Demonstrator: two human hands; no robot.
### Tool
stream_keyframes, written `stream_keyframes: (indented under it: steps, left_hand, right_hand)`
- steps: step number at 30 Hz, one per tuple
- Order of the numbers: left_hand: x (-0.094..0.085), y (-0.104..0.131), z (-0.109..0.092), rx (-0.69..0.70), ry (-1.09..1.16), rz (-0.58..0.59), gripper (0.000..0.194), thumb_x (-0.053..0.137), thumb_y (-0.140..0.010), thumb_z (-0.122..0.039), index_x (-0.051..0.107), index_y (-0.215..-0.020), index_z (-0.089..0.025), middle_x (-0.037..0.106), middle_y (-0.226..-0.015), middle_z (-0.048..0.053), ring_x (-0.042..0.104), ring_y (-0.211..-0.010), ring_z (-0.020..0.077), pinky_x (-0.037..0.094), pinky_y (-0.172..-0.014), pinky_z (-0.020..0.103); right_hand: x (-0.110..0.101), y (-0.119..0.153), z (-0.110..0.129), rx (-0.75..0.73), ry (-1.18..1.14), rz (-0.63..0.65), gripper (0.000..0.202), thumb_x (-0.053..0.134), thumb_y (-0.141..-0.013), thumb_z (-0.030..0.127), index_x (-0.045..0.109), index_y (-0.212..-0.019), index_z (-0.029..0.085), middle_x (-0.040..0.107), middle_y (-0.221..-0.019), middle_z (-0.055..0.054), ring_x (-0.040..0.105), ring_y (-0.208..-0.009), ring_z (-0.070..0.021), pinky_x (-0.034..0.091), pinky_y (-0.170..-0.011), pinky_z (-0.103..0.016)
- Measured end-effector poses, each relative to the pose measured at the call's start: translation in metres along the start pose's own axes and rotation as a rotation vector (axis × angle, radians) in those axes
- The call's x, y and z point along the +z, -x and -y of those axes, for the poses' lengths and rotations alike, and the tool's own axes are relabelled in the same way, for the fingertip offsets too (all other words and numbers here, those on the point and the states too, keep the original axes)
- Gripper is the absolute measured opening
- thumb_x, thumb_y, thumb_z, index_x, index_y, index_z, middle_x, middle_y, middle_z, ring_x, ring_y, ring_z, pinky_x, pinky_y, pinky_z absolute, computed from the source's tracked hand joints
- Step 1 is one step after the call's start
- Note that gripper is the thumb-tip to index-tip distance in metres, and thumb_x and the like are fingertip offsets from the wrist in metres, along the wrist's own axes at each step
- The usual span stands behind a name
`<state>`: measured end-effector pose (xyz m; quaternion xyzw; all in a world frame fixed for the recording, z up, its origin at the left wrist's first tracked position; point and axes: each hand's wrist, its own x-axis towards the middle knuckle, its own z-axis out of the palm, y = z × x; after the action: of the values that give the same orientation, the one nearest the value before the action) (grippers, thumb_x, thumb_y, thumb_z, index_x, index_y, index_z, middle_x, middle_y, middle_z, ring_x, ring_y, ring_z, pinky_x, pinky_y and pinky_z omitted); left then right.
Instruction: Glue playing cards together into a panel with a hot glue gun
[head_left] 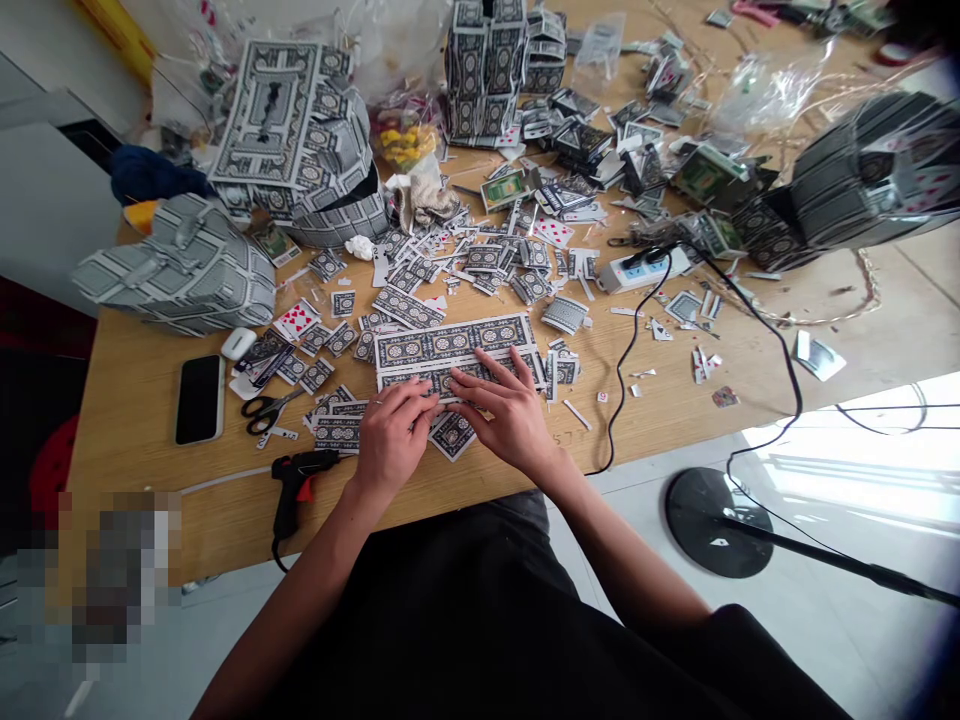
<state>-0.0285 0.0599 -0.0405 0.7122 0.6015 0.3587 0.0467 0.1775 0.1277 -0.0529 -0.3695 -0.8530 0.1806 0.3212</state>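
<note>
Two long strips of patterned playing cards lie side by side on the wooden table, forming a card panel (451,343). On the panel's near edge rests my right hand (508,405), its fingers spread flat over the lower strip. My left hand (396,425) touches the lower left part of the same strip with bent fingers, close to my right fingertips. Whether its fingers pinch the edge is hidden. Just below the panel, between my hands, lies a loose card (452,437). A shorter card strip (337,433) is left of my left hand.
A black glue gun (294,490), scissors (264,412) and a phone (199,400) lie at the left. Woven card bags (180,270) stand behind. Cut card pieces (487,257) cover the middle. A power strip (643,268) with black cables sits at the right.
</note>
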Motion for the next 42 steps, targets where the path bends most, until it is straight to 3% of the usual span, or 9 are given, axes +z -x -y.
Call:
stream_keyframes:
  steps: [13,20,23,27,29,36,42]
  left_hand:
    - [0.001,0.001,0.000,0.010,0.000,-0.008,0.008,0.072,-0.103,-0.022,0.078,-0.107,-0.026,0.084,-0.118,0.005,0.079,-0.121,0.0259,0.061,-0.106,0.045]
    - [0.002,0.002,0.000,-0.021,0.020,-0.012,0.008,0.072,-0.103,-0.024,0.079,-0.106,-0.027,0.084,-0.117,0.005,0.079,-0.120,0.0258,0.061,-0.107,0.046]
    - [0.002,0.001,0.000,-0.018,0.026,-0.019,0.007,0.072,-0.103,-0.025,0.078,-0.105,-0.027,0.085,-0.117,0.005,0.079,-0.120,0.0256,0.061,-0.107,0.045]
    - [0.001,0.001,-0.001,-0.006,0.029,-0.029,0.005,0.073,-0.103,-0.025,0.078,-0.104,-0.026,0.085,-0.115,0.005,0.079,-0.120,0.0254,0.061,-0.106,0.045]
    - [0.001,0.001,-0.002,-0.017,0.037,-0.024,0.005,0.073,-0.103,-0.025,0.078,-0.104,-0.026,0.084,-0.115,0.005,0.079,-0.120,0.0255,0.062,-0.107,0.045]
    - [0.001,0.000,-0.003,-0.029,0.035,-0.026,0.006,0.073,-0.104,-0.028,0.078,-0.103,-0.026,0.085,-0.113,0.006,0.080,-0.119,0.0259,0.063,-0.105,0.046]
    - [0.001,0.000,-0.003,-0.001,0.037,-0.049,0.004,0.074,-0.102,-0.024,0.078,-0.104,-0.025,0.084,-0.113,0.005,0.080,-0.117,0.0250,0.063,-0.105,0.045]
  right_hand:
    - [0.000,0.004,-0.009,-0.068,0.035,0.021,0.028,0.073,-0.106,0.037,0.077,-0.133,0.035,0.076,-0.144,0.003,0.056,-0.156,-0.0329,0.031,-0.137,-0.067]
    - [-0.009,0.003,-0.011,-0.078,0.026,0.122,0.039,0.073,-0.105,0.026,0.072,-0.143,0.037,0.070,-0.153,0.002,0.049,-0.161,-0.0329,0.028,-0.138,-0.069]
    - [-0.016,0.002,-0.013,-0.066,-0.067,0.134,0.037,0.075,-0.103,0.025,0.074,-0.138,0.036,0.074,-0.149,0.001,0.054,-0.157,-0.0312,0.026,-0.139,-0.068]
    - [-0.028,-0.002,-0.015,-0.025,-0.264,0.069,0.007,0.075,-0.103,0.027,0.081,-0.104,0.030,0.083,-0.132,-0.002,0.071,-0.141,-0.0278,0.032,-0.138,-0.063]
    - [-0.032,-0.003,-0.016,0.011,-0.333,0.039,0.012,0.075,-0.103,0.028,0.080,-0.091,0.028,0.085,-0.126,-0.003,0.075,-0.135,-0.0278,0.037,-0.137,-0.062]
    - [-0.029,-0.003,-0.015,0.188,-0.550,-0.085,0.018,0.077,-0.102,0.039,0.074,-0.089,0.027,0.088,-0.114,-0.004,0.080,-0.124,-0.0290,0.037,-0.136,-0.063]
    - [-0.022,-0.007,-0.013,0.362,-0.713,-0.283,0.028,0.077,-0.101,0.053,0.072,-0.090,0.028,0.087,-0.096,-0.003,0.085,-0.101,-0.0254,0.049,-0.129,-0.059]
